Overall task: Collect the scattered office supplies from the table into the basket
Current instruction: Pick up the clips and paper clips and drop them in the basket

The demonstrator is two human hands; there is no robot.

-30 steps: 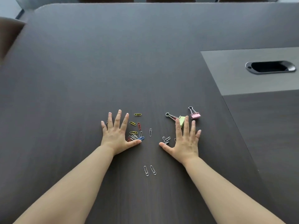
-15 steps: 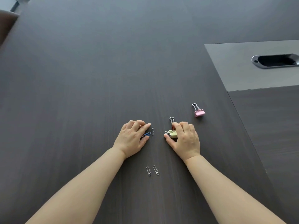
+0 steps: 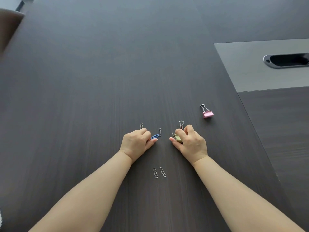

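Observation:
My left hand (image 3: 136, 142) is curled over a bunch of paper clips on the dark table; a blue paper clip (image 3: 154, 136) sticks out between its thumb and fingers. My right hand (image 3: 189, 142) grips a green binder clip (image 3: 178, 138), whose wire handle (image 3: 181, 124) pokes up past the fingers. A pink binder clip (image 3: 207, 113) lies loose to the right of that hand. Single silver paper clips lie beside the left hand (image 3: 141, 125) and between the hands (image 3: 159, 132). Two more silver clips (image 3: 159, 172) lie between my forearms. No basket is in view.
The dark wood table (image 3: 100, 81) stretches far ahead. A grey inset panel (image 3: 250, 67) with a black cable slot (image 3: 287, 60) sits at the right. A chair back (image 3: 8, 27) shows at the upper left edge.
Both hands went from flat and spread to curled, raking the paper clips and the green binder clip together. Since half a second ago they have barely moved.

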